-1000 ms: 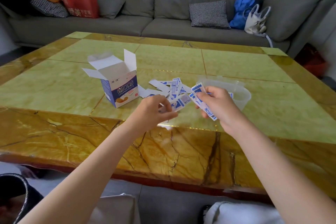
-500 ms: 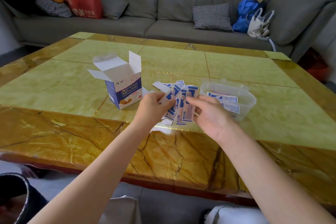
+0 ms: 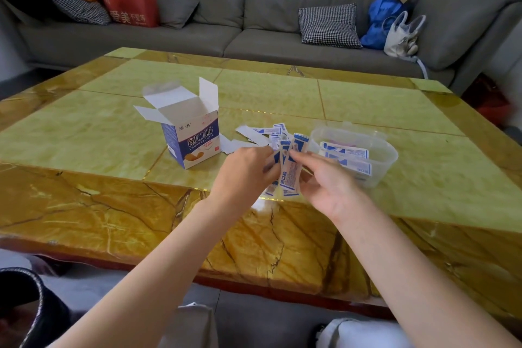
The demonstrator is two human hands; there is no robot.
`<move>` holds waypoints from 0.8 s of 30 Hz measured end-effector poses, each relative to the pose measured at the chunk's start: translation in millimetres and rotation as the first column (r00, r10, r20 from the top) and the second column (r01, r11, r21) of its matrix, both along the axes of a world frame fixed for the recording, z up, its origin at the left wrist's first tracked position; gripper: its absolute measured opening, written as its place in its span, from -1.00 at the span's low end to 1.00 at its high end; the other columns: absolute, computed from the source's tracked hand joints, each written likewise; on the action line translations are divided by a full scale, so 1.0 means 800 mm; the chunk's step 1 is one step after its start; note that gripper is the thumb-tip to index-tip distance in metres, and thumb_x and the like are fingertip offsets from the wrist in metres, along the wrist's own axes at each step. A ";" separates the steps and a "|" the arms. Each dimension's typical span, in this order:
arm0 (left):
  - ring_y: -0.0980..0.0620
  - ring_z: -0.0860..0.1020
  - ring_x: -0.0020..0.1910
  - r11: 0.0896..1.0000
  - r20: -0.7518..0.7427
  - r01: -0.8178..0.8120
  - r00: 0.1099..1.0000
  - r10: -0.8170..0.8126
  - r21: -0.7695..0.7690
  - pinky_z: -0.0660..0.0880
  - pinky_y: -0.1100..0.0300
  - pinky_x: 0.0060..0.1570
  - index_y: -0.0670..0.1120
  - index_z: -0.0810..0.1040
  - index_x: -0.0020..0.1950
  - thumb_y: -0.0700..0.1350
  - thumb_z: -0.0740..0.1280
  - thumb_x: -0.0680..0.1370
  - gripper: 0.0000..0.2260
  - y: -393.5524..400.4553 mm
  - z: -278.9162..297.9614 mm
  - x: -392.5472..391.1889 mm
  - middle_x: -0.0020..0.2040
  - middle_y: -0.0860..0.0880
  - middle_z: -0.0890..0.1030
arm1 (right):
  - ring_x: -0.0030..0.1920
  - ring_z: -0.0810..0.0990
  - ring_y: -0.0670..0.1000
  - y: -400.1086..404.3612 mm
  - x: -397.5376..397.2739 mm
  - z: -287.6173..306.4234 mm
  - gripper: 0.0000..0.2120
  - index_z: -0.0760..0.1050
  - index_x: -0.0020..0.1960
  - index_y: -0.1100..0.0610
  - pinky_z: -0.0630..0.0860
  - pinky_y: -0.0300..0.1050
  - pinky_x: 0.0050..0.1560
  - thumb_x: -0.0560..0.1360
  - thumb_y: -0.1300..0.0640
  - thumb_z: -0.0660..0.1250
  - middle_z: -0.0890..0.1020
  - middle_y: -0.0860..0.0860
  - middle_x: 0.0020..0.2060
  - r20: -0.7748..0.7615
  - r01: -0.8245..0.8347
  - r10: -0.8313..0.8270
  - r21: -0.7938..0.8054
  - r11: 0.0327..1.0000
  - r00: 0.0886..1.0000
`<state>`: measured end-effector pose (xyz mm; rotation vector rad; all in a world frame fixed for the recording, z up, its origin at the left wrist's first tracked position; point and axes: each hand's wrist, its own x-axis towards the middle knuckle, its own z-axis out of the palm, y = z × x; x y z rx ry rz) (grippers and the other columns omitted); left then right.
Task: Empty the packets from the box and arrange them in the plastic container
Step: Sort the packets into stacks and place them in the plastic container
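A blue and white box (image 3: pixel 192 138) stands upright on the table with its top flaps open. Right of it lies a loose pile of blue and white packets (image 3: pixel 268 134). My left hand (image 3: pixel 245 171) and my right hand (image 3: pixel 329 181) meet over the near side of the pile, both pinching a small stack of packets (image 3: pixel 291 175) held upright between them. The clear plastic container (image 3: pixel 378 169) sits just right of my right hand, with a few packets (image 3: pixel 346 154) lying flat inside.
The table (image 3: pixel 99 135) is green and amber marble, its front edge close to me. A grey sofa (image 3: pixel 254 22) runs behind it with a red bag (image 3: pixel 130 3), a checked cushion (image 3: pixel 329 25) and a white handbag (image 3: pixel 401 34).
My right hand left packets in the container, then came back to the pile. Both hands now hold a fresh stack together. The view shifted slightly.
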<state>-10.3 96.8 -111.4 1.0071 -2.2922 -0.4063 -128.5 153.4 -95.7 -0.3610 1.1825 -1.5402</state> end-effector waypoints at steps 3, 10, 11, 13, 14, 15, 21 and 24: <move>-0.02 0.14 -0.50 0.997 0.041 0.041 0.998 -0.038 -0.058 0.13 0.18 -0.49 -0.02 0.08 -0.46 -0.17 0.29 0.50 -0.55 0.001 -0.001 -0.003 -0.55 0.04 0.19 | -0.20 0.54 0.00 0.001 0.000 0.001 -0.89 0.54 -0.18 0.18 0.55 -0.21 -0.39 0.49 0.31 0.30 0.60 0.08 -0.27 -0.024 -0.011 0.010 -0.014 1.000 1.000; -0.02 0.37 -0.43 0.990 0.048 0.085 0.995 -0.091 0.108 0.26 0.21 -0.44 -0.14 0.41 -0.26 -0.11 0.35 0.45 -0.82 0.001 -0.004 -0.001 -0.37 -0.07 0.51 | -0.24 0.59 0.05 0.001 -0.001 -0.003 -0.88 0.53 -0.17 0.18 0.57 -0.04 -0.30 0.45 0.37 0.32 0.62 0.10 -0.26 -0.054 0.104 -0.102 0.043 0.994 0.993; 0.00 0.41 -0.41 0.979 0.014 0.100 0.994 -0.105 0.180 0.29 0.25 -0.44 -0.14 0.47 -0.20 -0.12 0.37 0.44 -0.87 0.001 -0.002 0.000 -0.32 -0.06 0.56 | -0.25 0.60 0.05 0.000 -0.001 -0.002 -0.88 0.52 -0.18 0.19 0.59 0.01 -0.23 0.45 0.38 0.32 0.62 0.11 -0.27 -0.053 0.144 -0.142 0.038 0.989 0.988; 0.13 0.46 -0.38 0.938 -0.062 0.099 0.995 -0.083 0.333 0.35 0.41 -0.45 -0.11 0.56 -0.09 -0.16 0.37 0.45 -0.93 -0.003 0.002 0.003 -0.27 0.04 0.57 | -0.22 0.60 0.05 0.000 -0.007 0.002 -0.87 0.51 -0.20 0.19 0.56 0.05 -0.06 0.46 0.38 0.31 0.62 0.10 -0.26 -0.097 0.227 -0.227 -0.010 0.974 0.969; 0.19 0.48 -0.36 0.907 -0.100 0.093 0.993 -0.056 0.412 0.38 0.46 -0.44 -0.08 0.57 -0.08 -0.18 0.36 0.47 -0.94 -0.007 0.004 0.006 -0.26 0.09 0.57 | -0.20 0.59 0.05 0.000 -0.011 0.006 -0.86 0.50 -0.19 0.17 0.53 0.02 -0.03 0.47 0.37 0.30 0.61 0.08 -0.25 -0.135 0.257 -0.263 -0.056 0.965 0.955; 0.20 0.50 -0.34 0.860 -0.142 0.095 0.990 -0.026 0.501 0.42 0.47 -0.40 -0.07 0.58 -0.08 -0.18 0.35 0.49 -0.95 -0.010 0.006 0.009 -0.24 0.10 0.58 | -0.18 0.58 0.06 -0.001 -0.016 0.009 -0.86 0.50 -0.18 0.16 0.51 -0.01 -0.04 0.48 0.36 0.29 0.60 0.08 -0.24 -0.181 0.275 -0.291 -0.111 0.955 0.939; 0.15 0.53 -0.18 0.742 -0.049 0.033 0.999 0.000 0.670 0.51 0.38 -0.28 -0.04 0.59 0.02 -0.12 0.31 0.54 -0.89 -0.020 0.005 0.028 -0.06 0.06 0.58 | -0.18 0.65 0.03 0.011 -0.025 0.025 -0.83 0.48 0.02 0.12 0.62 0.01 -0.11 0.47 0.31 0.30 0.59 0.01 -0.11 -0.890 -0.001 -0.298 -0.318 0.948 0.345; 0.11 0.51 -0.20 0.830 0.076 0.063 0.989 -0.126 0.555 0.41 0.34 -0.22 -0.08 0.61 0.06 -0.15 0.31 0.53 -0.85 -0.022 0.006 0.029 -0.12 0.04 0.60 | -0.20 0.56 -0.17 0.016 -0.018 0.022 -0.67 0.44 0.23 0.11 0.53 -0.42 -0.18 0.48 0.30 0.31 0.58 0.00 0.00 -0.994 -0.234 -0.105 -0.113 0.966 0.042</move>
